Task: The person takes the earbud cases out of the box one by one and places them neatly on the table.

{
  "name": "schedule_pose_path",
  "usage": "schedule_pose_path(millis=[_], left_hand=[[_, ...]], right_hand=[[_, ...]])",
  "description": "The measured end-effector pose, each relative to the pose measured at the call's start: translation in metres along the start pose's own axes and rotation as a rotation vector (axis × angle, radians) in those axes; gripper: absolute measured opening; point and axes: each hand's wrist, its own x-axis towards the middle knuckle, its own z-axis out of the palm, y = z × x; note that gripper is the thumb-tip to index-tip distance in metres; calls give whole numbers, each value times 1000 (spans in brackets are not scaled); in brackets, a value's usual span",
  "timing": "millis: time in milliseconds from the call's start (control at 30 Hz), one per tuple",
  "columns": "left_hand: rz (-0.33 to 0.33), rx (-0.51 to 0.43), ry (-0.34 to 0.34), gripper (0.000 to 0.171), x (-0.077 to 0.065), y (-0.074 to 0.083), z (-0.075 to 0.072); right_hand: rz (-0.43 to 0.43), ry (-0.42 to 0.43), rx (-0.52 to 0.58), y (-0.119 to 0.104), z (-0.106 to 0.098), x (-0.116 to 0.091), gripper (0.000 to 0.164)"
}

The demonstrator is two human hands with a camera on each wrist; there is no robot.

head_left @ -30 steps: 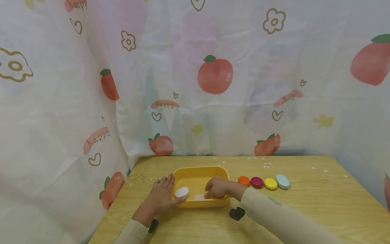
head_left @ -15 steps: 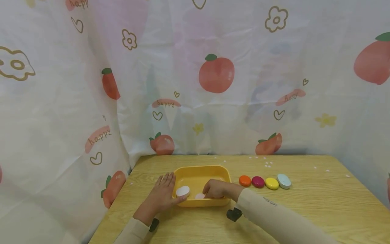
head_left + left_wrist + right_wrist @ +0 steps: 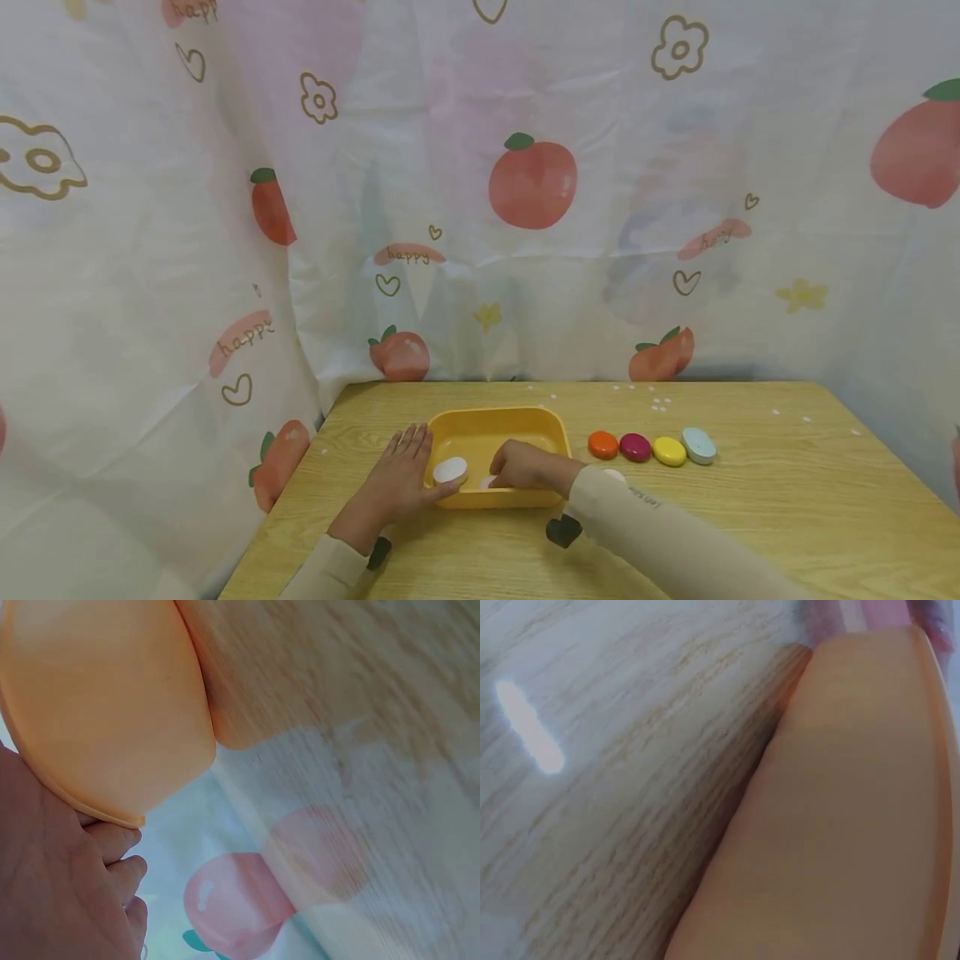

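Observation:
A yellow tray (image 3: 495,499) stands on the wooden table. My left hand (image 3: 397,479) rests against its left end, fingers stretched along the side and thumb reaching over the front rim. Beside that thumb, inside the tray, lies a white oval piece (image 3: 450,472). My right hand (image 3: 521,465) reaches into the tray with bent fingers, at a pale pink piece (image 3: 487,482) that it partly covers. Its fingertips are hidden, so a grip cannot be made out. In the left wrist view, fingertips (image 3: 124,874) show beside the tray's rim. The right wrist view shows mostly the tray's outer wall (image 3: 832,802).
Right of the tray sit smooth orange (image 3: 603,445), magenta (image 3: 635,447), yellow (image 3: 670,451) and light blue (image 3: 699,446) pieces in a row. A whitish piece (image 3: 615,476) peeks out behind the right sleeve. A printed curtain (image 3: 525,317) hangs behind the table.
My right hand has shifted left inside the tray and covers more of the pale pink piece. The whitish piece behind the sleeve has come into view. My left hand keeps its place.

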Motion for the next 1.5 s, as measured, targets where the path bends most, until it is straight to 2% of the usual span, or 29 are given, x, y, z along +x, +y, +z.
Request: schedule_pose_path(millis=[133, 367, 667, 900, 1133, 1500], left_hand=[[10, 18, 11, 104, 1, 0, 2], [15, 12, 27, 102, 0, -1, 3], [12, 5, 20, 103, 0, 0, 2], [0, 15, 13, 106, 0, 1, 1], [4, 9, 9, 105, 0, 1, 3], [10, 12, 13, 106, -1, -1, 4]], right_hand=[[-25, 1, -43, -1, 2, 1, 14], [-25, -2, -17, 1, 5, 4, 10], [-20, 21, 134, 3, 5, 3, 8], [32, 27, 223, 3, 1, 0, 13], [90, 35, 363, 5, -3, -3, 16], [94, 36, 428, 7, -20, -8, 15]])
